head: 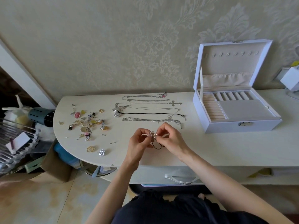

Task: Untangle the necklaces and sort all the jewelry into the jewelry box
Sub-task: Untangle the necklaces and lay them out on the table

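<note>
Fingertips of both hands are pinched together on a small pearl-bead cluster, held just above the table at its near middle. The left hand and right hand meet at the cluster, with a dark cord hanging in a loop below them. The jewelry box stands open to the far right, so the right hand is judged the nearer one for any transfer, and the move would run rightward and slightly away. Several necklaces are laid out in rows just beyond the hands, their long axes running left to right, among them a cross pendant and a silver bow pendant. The cluster looks pale, pinkish and glossy; whether its cord is knotted cannot be told. Small earrings and rings are scattered at the left, well apart from the box, so most sorting appears not yet done.
</note>
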`<move>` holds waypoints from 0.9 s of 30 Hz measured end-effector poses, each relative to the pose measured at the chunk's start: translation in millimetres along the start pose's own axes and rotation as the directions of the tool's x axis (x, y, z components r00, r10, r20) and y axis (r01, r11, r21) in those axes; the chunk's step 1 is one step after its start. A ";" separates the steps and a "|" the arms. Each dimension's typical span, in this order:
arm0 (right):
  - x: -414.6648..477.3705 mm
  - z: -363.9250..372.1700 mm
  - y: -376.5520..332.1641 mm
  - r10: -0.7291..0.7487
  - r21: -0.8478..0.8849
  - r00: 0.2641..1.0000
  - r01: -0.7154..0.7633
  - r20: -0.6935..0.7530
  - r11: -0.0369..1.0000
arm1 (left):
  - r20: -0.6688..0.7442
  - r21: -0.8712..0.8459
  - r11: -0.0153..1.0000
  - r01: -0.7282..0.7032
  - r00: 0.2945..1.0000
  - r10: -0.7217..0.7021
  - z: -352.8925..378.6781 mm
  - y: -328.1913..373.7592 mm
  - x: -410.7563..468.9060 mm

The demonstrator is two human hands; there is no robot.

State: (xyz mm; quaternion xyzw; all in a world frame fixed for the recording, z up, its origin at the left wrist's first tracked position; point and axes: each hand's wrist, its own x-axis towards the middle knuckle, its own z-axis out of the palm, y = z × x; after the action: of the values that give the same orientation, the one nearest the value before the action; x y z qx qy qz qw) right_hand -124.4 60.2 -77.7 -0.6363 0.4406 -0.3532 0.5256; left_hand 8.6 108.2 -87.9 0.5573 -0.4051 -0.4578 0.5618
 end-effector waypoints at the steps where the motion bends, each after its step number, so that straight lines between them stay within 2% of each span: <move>1: 0.1 0.2 -0.6 -0.003 0.002 1.000 0.003 -0.006 1.000 | -0.005 0.002 1.000 0.000 1.000 0.000 0.1 -0.1 -0.2; 6: 0.2 0.3 -2.4 -0.038 0.040 0.998 0.040 -0.041 0.998 | -0.035 -0.010 1.000 -0.005 0.999 0.004 0.6 -0.1 -0.2; 12: 1.4 -1.4 2.1 0.002 0.023 0.997 0.000 -0.080 1.000 | -0.064 -0.099 0.995 0.001 0.998 -0.008 -0.6 1.2 1.0; 17: 1.8 -1.0 -0.4 -0.041 0.034 0.994 0.044 -0.101 0.998 | -0.018 -0.024 1.000 0.001 1.000 -0.001 -0.2 -4.2 1.0; 20: 1.2 -0.1 -3.7 -0.061 0.064 0.998 0.062 -0.020 0.996 | 0.017 -0.005 1.000 -0.016 1.000 0.017 -0.4 -2.8 0.9; 24: -1.0 1.6 -1.3 -0.016 0.069 0.995 0.009 0.101 0.998 | 0.021 0.011 0.998 -0.054 0.998 0.054 1.0 -0.9 0.2; 27: -1.6 0.8 -0.6 -0.012 0.048 0.996 0.008 0.093 0.999 | 0.013 -0.023 0.997 -0.076 0.997 0.077 0.8 1.0 0.4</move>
State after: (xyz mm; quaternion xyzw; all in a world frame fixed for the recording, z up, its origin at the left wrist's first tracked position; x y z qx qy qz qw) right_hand -124.1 62.0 -77.3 -0.6415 0.4038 -0.3360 0.5590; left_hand 8.0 107.6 -86.9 0.5317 -0.4248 -0.4445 0.5825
